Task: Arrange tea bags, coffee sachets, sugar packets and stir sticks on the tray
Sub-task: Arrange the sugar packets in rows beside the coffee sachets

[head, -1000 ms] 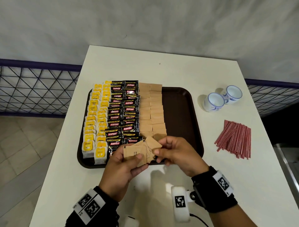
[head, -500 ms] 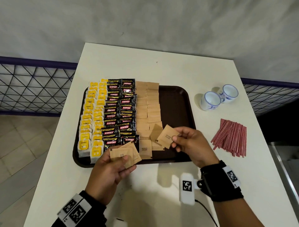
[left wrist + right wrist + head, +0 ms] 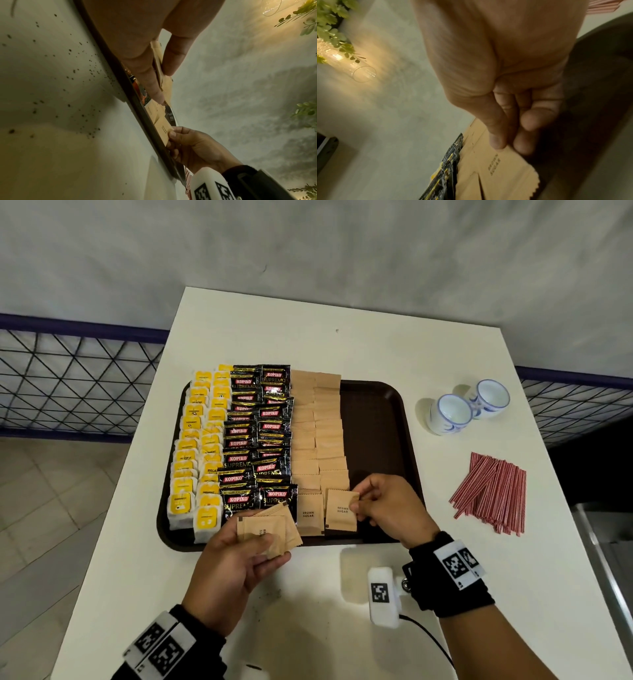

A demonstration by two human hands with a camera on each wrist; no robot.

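Fingers (image 3: 356,503) of the right hand (image 3: 387,505) pinch one brown sugar packet (image 3: 340,511) at the near end of the tray (image 3: 376,422). Left hand (image 3: 236,559) fingers grip a small stack of sugar packets (image 3: 270,529) just beside it. Stir sticks (image 3: 489,491) lie on the desk (image 3: 308,337), far to the right.

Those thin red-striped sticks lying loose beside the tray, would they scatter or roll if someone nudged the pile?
Probably. The red-and-white striped stir sticks lie loose and fanned on the smooth white table, unbound, so a nudge would likely spread them. They look thin and light, perhaps round enough to roll.
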